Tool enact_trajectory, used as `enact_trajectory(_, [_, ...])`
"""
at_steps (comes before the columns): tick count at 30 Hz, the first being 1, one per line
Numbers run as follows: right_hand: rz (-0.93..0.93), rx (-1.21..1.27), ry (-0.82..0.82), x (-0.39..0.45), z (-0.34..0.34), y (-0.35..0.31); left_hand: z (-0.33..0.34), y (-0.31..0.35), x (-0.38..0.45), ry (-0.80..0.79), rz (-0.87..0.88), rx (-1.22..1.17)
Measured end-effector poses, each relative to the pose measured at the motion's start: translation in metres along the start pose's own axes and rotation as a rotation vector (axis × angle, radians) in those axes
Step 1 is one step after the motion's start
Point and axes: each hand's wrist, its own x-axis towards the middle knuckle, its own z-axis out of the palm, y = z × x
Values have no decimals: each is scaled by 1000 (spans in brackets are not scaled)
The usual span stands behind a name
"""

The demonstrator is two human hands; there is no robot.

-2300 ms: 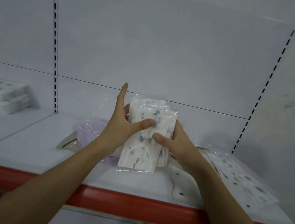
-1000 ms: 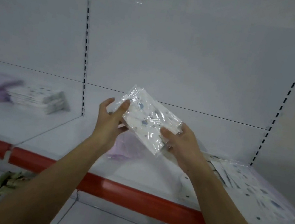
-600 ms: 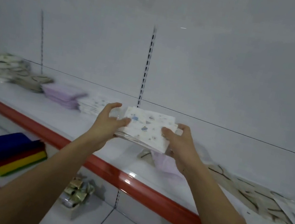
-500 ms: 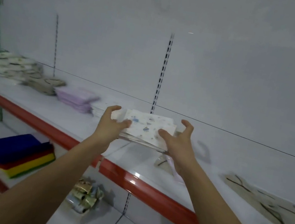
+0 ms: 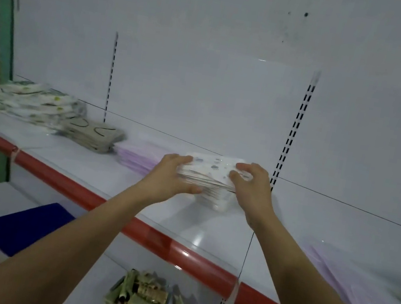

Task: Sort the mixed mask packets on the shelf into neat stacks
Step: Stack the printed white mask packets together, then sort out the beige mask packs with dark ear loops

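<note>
On the shelf (image 5: 84,166) the stacks stand in a row along the far wall. The speckled stack (image 5: 209,177) lies between the left hand (image 5: 172,173) and the right hand (image 5: 252,185). Just left of it lies the plain stack (image 5: 137,156), further left the curved-line stack (image 5: 92,134). Loose packets (image 5: 358,284) lie at the right.

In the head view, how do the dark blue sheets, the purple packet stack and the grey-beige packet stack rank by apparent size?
1. dark blue sheets, though nearest the camera.
2. and 3. purple packet stack and grey-beige packet stack: alike; a hand partly hides the purple one.
</note>
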Motion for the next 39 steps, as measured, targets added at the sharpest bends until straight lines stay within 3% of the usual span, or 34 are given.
enact_trajectory(3, [87, 55, -35, 37, 14, -3, -9, -1, 40, 52, 31, -6])
enact_trajectory(7, [193, 37, -141, 69, 27, 13, -4, -11, 80, -105, -22, -79])
enact_trajectory(17, [147, -619, -92, 91, 54, 63, 33, -62, 133, -160, -90, 23])
enact_trajectory(23, [175, -401, -128, 93, 51, 80, 46, -70, 132, -150, -39, 70])
enact_trajectory(28, [187, -190, -12, 93, 44, 81, 48, -74, 141, -111, 62, 106])
enact_trajectory(37, [323, -94, 161, 98, 42, 76, 38, -73, 148, -155, 3, -21])
enact_trajectory(39, [392, -47, 116, 96, 45, 78, 42, -73, 144, -170, -7, -27])
